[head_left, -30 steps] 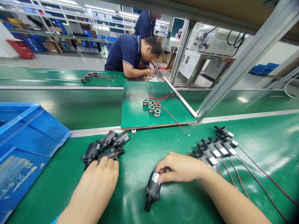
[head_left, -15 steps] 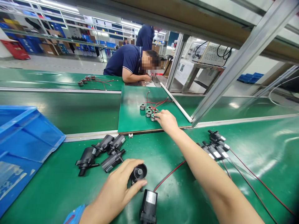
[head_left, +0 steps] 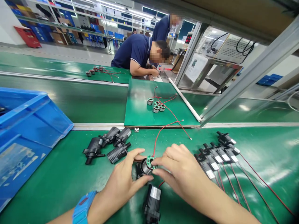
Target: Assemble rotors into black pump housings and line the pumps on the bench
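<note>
My left hand (head_left: 121,174) grips an open black pump housing (head_left: 139,169) between thumb and fingers. My right hand (head_left: 178,165) pinches a round motor coil with a green circuit board (head_left: 149,163), held at the housing's mouth; a red wire (head_left: 157,137) rises from it. Just below the hands lies a black pump (head_left: 152,202) with a white label. Several black housings (head_left: 118,152) rest to the left, and several labelled pumps with red wires (head_left: 219,154) sit to the right. More coils (head_left: 156,108) stand on the raised green board (head_left: 137,115).
A blue bin (head_left: 53,124) stands at the left. Across the line a person in a dark blue shirt (head_left: 134,51) bends over work, with another person (head_left: 161,28) behind. A metal post (head_left: 238,74) slants at the right, near a white tube (head_left: 184,99).
My right hand has come back from the raised board with one coil and brought it to the housing in my left hand. The camera view has shifted somewhat.
</note>
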Available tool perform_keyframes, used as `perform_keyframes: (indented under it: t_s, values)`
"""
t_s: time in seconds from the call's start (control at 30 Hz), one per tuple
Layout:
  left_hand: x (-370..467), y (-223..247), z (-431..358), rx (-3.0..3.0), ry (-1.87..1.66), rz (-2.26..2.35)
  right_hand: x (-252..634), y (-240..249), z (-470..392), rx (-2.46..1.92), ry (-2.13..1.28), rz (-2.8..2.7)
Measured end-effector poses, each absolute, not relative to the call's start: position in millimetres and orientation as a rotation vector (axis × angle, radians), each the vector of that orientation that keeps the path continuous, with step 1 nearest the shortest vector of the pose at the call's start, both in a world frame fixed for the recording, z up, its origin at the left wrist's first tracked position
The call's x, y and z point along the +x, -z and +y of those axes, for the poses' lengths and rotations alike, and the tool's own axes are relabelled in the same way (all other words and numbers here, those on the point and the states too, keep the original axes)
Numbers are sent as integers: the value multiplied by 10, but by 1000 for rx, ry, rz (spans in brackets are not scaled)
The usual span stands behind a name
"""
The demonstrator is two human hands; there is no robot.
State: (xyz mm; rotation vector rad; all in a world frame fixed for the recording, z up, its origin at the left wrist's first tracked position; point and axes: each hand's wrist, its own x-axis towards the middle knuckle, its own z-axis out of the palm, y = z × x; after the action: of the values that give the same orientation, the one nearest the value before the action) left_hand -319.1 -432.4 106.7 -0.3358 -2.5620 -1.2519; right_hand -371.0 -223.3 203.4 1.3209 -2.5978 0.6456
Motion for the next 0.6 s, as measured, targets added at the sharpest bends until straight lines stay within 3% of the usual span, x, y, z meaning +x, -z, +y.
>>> perform_keyframes:
  t_s: [0.17, 0.4, 0.6]
  values:
    - [-3170, -1046, -4318, -384, 1135, -2518, -3681, -1909, -2346, 1343, -460, -2544]
    - [-3183, -1072, -4325, -419, 1129, -2478, -3837, -1898, -2314, 1388, -824, -2635]
    - [-3195, -1037, -4354, -505, 1115, -2429, -3942, -1818, -2305, 1547, -789, -2657]
